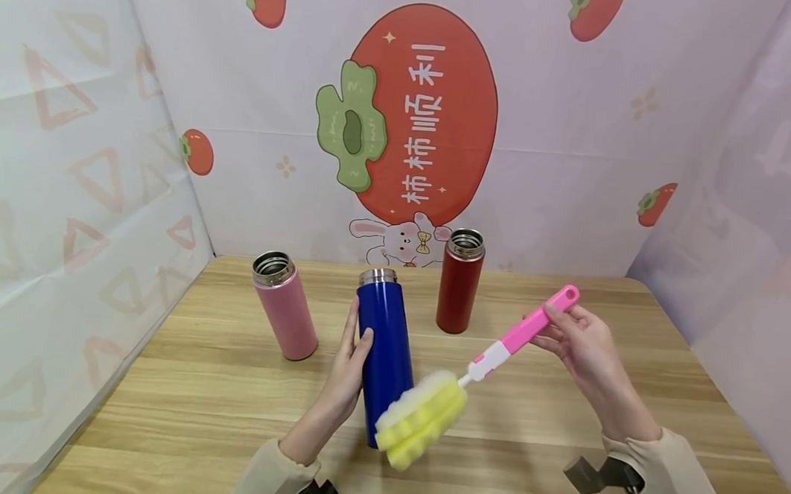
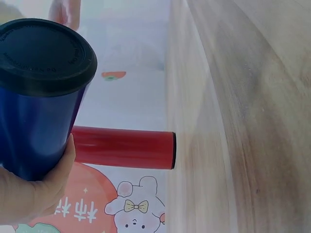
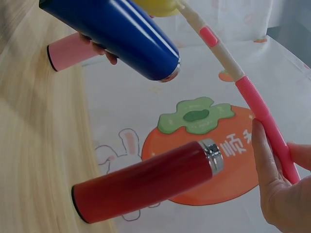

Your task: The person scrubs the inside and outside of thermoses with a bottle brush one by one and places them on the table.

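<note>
A blue thermos bottle (image 1: 386, 358) without a lid is held off the table by my left hand (image 1: 347, 364), whose fingers and thumb wrap its side. In the left wrist view its black base (image 2: 41, 58) faces the camera. My right hand (image 1: 581, 342) pinches the pink handle of a bottle brush (image 1: 490, 359) near its end. The brush's yellow and white sponge head (image 1: 422, 416) hangs in front of the blue bottle's lower part in the head view; whether they touch I cannot tell. In the right wrist view the sponge is mostly cut off.
An open pink bottle (image 1: 288, 312) stands at the left of the wooden table (image 1: 225, 424). Farther back, right of the blue bottle, stands an open red bottle (image 1: 460, 288). A printed cloth backdrop (image 1: 562, 136) hangs behind the table, with cloth on both sides.
</note>
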A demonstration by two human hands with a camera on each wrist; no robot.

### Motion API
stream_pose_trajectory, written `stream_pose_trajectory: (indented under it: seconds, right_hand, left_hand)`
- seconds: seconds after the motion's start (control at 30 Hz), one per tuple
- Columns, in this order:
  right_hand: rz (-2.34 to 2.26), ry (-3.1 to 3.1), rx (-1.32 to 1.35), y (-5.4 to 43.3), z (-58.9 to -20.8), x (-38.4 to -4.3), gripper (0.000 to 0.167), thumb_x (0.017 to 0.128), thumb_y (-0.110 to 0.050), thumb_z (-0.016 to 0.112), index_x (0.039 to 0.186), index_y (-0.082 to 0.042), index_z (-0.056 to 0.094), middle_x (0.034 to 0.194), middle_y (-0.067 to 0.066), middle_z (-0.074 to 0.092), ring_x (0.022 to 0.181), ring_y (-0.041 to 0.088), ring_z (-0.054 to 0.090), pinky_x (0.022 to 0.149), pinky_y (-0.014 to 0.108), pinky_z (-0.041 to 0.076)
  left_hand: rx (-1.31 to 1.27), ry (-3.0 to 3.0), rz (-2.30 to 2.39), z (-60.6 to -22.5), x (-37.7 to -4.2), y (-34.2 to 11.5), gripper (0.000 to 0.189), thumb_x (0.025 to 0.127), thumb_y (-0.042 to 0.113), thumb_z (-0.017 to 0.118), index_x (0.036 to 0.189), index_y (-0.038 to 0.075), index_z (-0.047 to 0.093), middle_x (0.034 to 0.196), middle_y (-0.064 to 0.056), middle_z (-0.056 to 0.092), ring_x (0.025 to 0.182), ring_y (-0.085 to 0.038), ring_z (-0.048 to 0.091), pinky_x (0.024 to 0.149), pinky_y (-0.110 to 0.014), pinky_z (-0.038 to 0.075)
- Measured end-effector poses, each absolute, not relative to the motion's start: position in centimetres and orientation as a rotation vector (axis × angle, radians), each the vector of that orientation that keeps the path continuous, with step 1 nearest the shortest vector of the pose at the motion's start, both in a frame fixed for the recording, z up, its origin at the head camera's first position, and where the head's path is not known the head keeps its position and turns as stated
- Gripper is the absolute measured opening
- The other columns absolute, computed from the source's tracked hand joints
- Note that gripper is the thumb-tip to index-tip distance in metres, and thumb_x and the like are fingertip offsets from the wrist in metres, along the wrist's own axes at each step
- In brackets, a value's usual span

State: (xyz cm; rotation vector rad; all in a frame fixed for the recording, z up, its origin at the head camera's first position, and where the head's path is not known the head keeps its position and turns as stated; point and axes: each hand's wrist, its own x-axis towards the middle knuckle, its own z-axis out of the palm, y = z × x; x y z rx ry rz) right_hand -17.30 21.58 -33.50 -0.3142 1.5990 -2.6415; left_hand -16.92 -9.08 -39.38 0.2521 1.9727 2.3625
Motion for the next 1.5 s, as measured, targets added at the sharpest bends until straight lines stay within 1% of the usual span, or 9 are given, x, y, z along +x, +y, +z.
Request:
stream_pose_trajectory:
  seconds: [0.2,0.4,0.5,0.6,0.67,0.83,1.1,1.33,1.5]
  right_hand:
    - [-2.582,1.637,-0.424,21.3,-33.8,-17.1,0.015,0.092,-0.003,0.041,0.091,-0.002,0.056,0.083,0.008,0.066,0.079,0.019,0.065,0.070,0.032,0.050]
    - [-2.703,1.596,-0.292,21.2,-33.4,-17.6,0.011,0.090,-0.006,0.047,0.088,-0.002,0.058,0.081,0.010,0.067,0.076,0.018,0.065,0.069,0.029,0.050]
    - [-2.800,1.532,-0.204,21.3,-33.0,-17.9,0.008,0.088,-0.006,0.052,0.086,-0.002,0.058,0.079,0.010,0.067,0.075,0.018,0.065,0.069,0.029,0.050]
    - [-2.882,1.489,-0.117,21.5,-32.5,-18.3,0.006,0.085,-0.008,0.057,0.084,-0.002,0.058,0.078,0.009,0.067,0.074,0.017,0.065,0.069,0.029,0.050]
    - [-2.920,1.482,-0.078,21.6,-32.2,-18.6,0.008,0.083,-0.009,0.059,0.084,-0.001,0.057,0.077,0.009,0.066,0.073,0.017,0.065,0.069,0.029,0.050]
    - [-3.005,1.435,-0.079,21.7,-31.6,-19.1,0.010,0.083,-0.008,0.059,0.083,0.001,0.054,0.075,0.011,0.065,0.070,0.018,0.065,0.069,0.030,0.050]
    - [-3.078,1.432,-0.119,22.0,-30.7,-19.8,0.009,0.083,-0.006,0.058,0.083,0.003,0.055,0.076,0.012,0.064,0.068,0.018,0.064,0.069,0.030,0.049]
    - [-3.120,1.494,-0.084,21.9,-29.9,-20.5,0.012,0.082,-0.008,0.061,0.085,0.002,0.055,0.076,0.011,0.064,0.067,0.017,0.064,0.066,0.028,0.051]
    - [-3.174,1.459,-0.092,21.9,-29.4,-20.8,0.017,0.079,-0.008,0.063,0.088,0.004,0.054,0.076,0.012,0.063,0.067,0.019,0.064,0.065,0.030,0.051]
  left_hand:
    - [0.248,1.975,2.350,-39.3,-16.7,-9.2,0.058,0.093,0.039,0.038,0.141,0.038,0.004,0.147,-0.004,0.005,0.117,-0.034,0.038,0.092,-0.045,0.034]
    - [0.266,1.957,2.337,-39.6,-16.3,-9.1,0.059,0.093,0.037,0.039,0.141,0.038,0.005,0.147,-0.006,0.007,0.121,-0.035,0.033,0.094,-0.047,0.032]
    - [0.289,1.952,2.331,-39.8,-16.1,-9.1,0.058,0.093,0.035,0.040,0.140,0.039,0.006,0.147,-0.004,0.006,0.126,-0.034,0.026,0.099,-0.049,0.025]
    - [0.308,1.964,2.297,-40.0,-15.9,-9.1,0.057,0.094,0.035,0.039,0.140,0.039,0.006,0.148,-0.001,0.000,0.130,-0.034,0.017,0.101,-0.053,0.017]
    - [0.323,1.956,2.279,-40.1,-15.7,-9.1,0.057,0.094,0.034,0.038,0.141,0.038,0.005,0.148,-0.001,-0.002,0.131,-0.034,0.014,0.101,-0.055,0.016]
    - [0.342,1.931,2.257,-40.3,-15.5,-9.2,0.058,0.095,0.034,0.037,0.141,0.035,0.003,0.148,-0.002,-0.002,0.132,-0.031,0.012,0.101,-0.053,0.019]
    - [0.368,1.899,2.240,-40.3,-15.2,-9.2,0.058,0.095,0.035,0.037,0.142,0.034,0.003,0.148,-0.001,-0.004,0.132,-0.030,0.011,0.102,-0.053,0.014]
    - [0.382,1.881,2.242,-40.3,-15.1,-9.1,0.058,0.095,0.034,0.037,0.142,0.032,0.004,0.148,0.001,-0.005,0.133,-0.023,-0.002,0.104,-0.051,0.005]
    - [0.346,1.856,2.250,-40.3,-15.0,-9.1,0.059,0.094,0.037,0.038,0.142,0.032,0.004,0.148,0.002,-0.003,0.133,-0.021,-0.001,0.104,-0.049,0.005]
